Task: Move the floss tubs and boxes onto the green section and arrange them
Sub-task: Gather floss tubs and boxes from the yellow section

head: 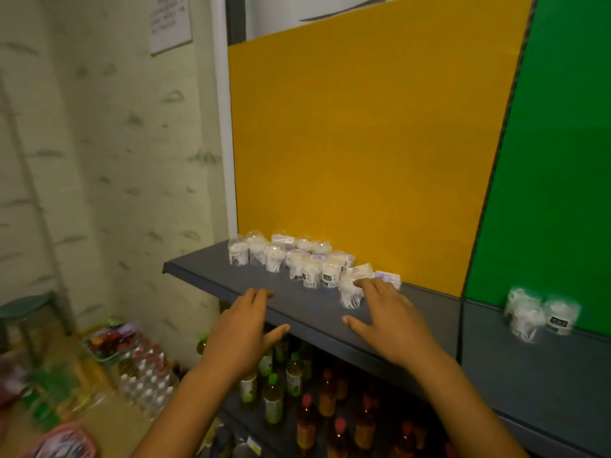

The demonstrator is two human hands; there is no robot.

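Our right fingers [365, 285] are spread and nearly straight, their tips reaching over the nearest clear plastic floss tub [349, 294] without yet curling round it; whether they touch its lid we cannot tell through the blur. Our right hand [385, 320] holds nothing, thumb splayed toward the shelf edge. Our left hand [246, 328] is likewise loose and empty, fingertips resting at or just above the front lip of the dark grey metal shelf [297, 307].

The near tub stands upright, long axis vertical, lid up, at the right end of a ragged cluster of clear tubs [281, 256] and small white floss boxes [388, 279] strung along the foot of the yellow back panel [363, 143]. The boxes lie flat, long sides roughly parallel to the panel. Two or three tubs [542, 312] already stand on the green section [562, 143], well apart to our right, with labels facing forward.

To do this step well, we should probably close thumb and fingers round the tub's wall rather than press down on its lid, lift it straight up so it does not knock its neighbours, and carry it upright across the divider. Setting it down beside the placed tubs, label forward, would keep the row tidy. The left hand could take a second tub.
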